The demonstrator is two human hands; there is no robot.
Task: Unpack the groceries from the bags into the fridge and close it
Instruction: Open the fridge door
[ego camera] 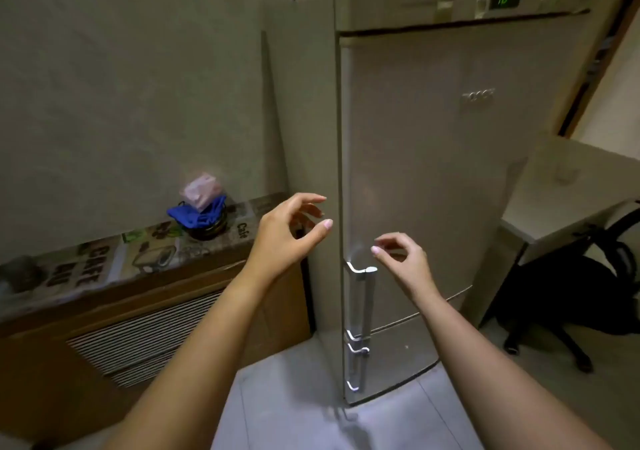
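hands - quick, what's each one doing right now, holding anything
Left hand: open, fingers loosely curled, holding nothing, in the air beside the fridge door.
Right hand: open, holding nothing, just above the upper door handle, not gripping it.

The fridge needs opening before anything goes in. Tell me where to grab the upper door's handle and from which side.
Grip the vertical bar of the upper handle mid-length, coming from the front with the right hand, which hovers just above it. It sits on the door's left edge, so the door probably swings rightward.
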